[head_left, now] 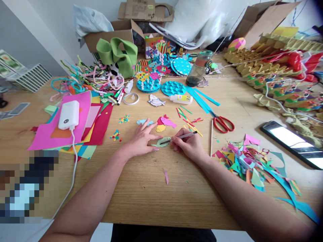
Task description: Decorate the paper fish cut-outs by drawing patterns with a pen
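Note:
A small green paper fish [164, 142] with drawn lines lies flat on the wooden table. My right hand [186, 145] is closed around a dark pen [188, 134], whose tip rests on the fish. At the fish's left end, my left hand [145, 139] lies with its fingers spread, the fingertips at the paper's edge. Just beyond my hands are a blue paper fish [144, 122], partly behind my left fingers, a yellow one [160, 128] and a pink one [169, 122] overlapping a red one. Thin paper strips [189, 122] lie to their right.
Red-handled scissors [223, 124], a wooden stick [211, 138], paper scraps [248, 158] and a phone [292, 143] are on the right. A white power bank [69, 115] with a cable sits on coloured paper at left. Beyond are a glue bottle [181, 98], tape roll [131, 98] and glass jar [198, 70].

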`<state>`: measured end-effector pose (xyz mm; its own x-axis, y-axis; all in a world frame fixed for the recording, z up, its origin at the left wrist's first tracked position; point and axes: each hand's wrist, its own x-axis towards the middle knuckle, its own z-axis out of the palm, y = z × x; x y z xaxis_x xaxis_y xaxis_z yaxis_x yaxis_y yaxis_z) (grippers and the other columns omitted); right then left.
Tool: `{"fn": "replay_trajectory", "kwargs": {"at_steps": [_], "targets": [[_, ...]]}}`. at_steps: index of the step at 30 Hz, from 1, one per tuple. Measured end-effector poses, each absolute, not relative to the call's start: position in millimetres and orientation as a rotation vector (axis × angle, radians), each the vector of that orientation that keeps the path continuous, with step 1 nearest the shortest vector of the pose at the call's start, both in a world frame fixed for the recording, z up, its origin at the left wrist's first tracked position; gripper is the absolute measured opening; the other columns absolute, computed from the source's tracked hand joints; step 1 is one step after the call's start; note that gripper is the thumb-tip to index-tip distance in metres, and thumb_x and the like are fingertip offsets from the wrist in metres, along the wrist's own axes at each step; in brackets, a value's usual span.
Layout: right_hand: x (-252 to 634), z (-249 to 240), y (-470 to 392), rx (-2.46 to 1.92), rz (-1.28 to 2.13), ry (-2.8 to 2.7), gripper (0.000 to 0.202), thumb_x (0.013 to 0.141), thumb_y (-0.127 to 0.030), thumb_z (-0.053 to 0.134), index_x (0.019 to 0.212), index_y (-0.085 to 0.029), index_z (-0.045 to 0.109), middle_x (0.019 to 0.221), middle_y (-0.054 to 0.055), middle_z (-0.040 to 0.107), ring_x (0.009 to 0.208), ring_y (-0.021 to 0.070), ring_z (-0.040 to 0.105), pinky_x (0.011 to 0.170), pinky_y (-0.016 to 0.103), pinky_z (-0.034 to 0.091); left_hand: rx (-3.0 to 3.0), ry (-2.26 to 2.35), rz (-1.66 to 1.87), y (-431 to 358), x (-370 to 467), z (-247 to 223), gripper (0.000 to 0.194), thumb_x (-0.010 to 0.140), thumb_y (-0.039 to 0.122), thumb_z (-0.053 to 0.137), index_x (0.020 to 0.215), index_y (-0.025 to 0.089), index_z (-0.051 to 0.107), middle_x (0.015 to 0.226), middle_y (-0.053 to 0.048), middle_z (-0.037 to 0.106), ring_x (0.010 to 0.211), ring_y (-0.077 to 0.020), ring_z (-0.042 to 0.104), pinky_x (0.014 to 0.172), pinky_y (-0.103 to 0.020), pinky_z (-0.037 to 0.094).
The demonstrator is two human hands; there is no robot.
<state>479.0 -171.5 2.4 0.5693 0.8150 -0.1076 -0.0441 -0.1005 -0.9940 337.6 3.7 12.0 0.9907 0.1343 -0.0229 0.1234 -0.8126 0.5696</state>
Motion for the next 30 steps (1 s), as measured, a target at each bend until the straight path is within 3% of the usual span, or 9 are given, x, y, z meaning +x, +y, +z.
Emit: {"fn": "replay_trajectory", "kwargs": {"at_steps": [30], "targets": [[479.9, 0.0, -173.0, -1.511, 0.833, -0.704, 0.033, 0.076, -0.045, 0.071, 0.071, -0.019, 0.053, 0.056, 0.001, 0.064, 0.042, 0.0114, 0.055, 0.04, 0.022, 0.044, 2.559, 0.177, 0.003, 3.5, 337.0, 13.4, 0.045, 0.075, 0.036, 0.079, 0.119, 0.033, 0.068, 0.157, -0.004, 0.028, 0.148, -0.0364, 0.005, 0.117, -0.058, 0.017]]}}
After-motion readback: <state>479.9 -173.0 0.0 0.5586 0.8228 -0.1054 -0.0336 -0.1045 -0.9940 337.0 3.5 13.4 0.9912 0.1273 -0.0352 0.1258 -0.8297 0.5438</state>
